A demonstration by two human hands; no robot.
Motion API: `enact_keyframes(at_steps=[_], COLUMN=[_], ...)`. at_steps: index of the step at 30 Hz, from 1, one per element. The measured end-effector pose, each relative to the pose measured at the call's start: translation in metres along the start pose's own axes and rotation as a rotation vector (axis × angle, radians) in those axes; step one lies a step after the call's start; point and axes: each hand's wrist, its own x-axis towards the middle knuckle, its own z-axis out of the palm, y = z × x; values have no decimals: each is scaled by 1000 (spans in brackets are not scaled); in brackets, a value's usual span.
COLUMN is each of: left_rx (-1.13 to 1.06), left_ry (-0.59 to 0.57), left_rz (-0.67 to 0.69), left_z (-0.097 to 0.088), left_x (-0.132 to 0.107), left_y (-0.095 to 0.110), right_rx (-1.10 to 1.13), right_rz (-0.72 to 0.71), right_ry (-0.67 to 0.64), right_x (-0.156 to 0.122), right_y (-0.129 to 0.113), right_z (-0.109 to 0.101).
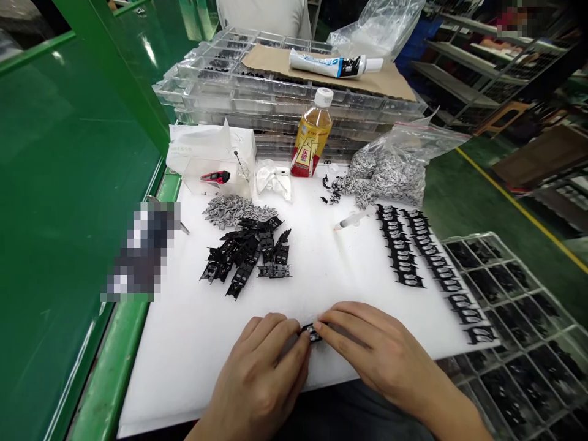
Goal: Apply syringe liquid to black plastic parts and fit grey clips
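Between my two hands, near the front edge of the white board (193,361), lies a small black plastic part (312,332) with a light grey piece on it. My left hand (269,361) pinches its left end with thumb and fingers. At the other end, the fingertips of my right hand (372,343) press on it, closed together. The fingers cover much of the part. Beyond my hands is a heap of similar black parts (245,248), and behind it a pile of small grey pieces (234,210).
Rows of black parts (404,260) line the right side, near a syringe (351,220). Behind stand a drink bottle (312,135), a bag of grey pieces (390,171), a box with a red cutter (215,177) and stacked trays (206,92) bearing a tube (326,63). Another tray (514,294) sits lower right.
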Motion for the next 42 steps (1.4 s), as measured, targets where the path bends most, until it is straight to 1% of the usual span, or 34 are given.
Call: enact_keyframes(at_steps=[4, 6, 8, 10, 14, 20, 24, 30, 33, 37, 42], left_rx=[-5, 6, 12, 11, 20, 11, 17, 55, 19, -77, -109], left_ry=[27, 11, -1, -5, -9, 0, -8, -14, -4, 56, 89], left_rz=[65, 80, 82, 83, 87, 63, 31, 40, 17, -43, -118], left_z=[-1, -2, -2, -3, -4, -2, 1, 2, 1, -2, -4], left_x=[-2, -2, -2, -1, 1, -1, 0, -2, -2, 2, 6], left_y=[-3, -4, -3, -3, -1, -2, -1, 0, 0, 0, 1], right_rx=[117, 201, 237, 228, 201, 204, 176, 160, 215, 314, 384], right_rz=[20, 35, 37, 29, 11, 36, 57, 65, 86, 142, 175], right_ry=[148, 173, 168, 159, 145, 164, 118, 69, 99, 164, 159], right_x=[-6, -8, -10, -11, -10, -10, -8, -7, -10, -17, -20], right_y=[0, -1, -1, -2, -1, 2, 4, 5, 5, 7, 10], right_z=[7, 12, 15, 16, 16, 14, 12, 10, 13, 18, 22])
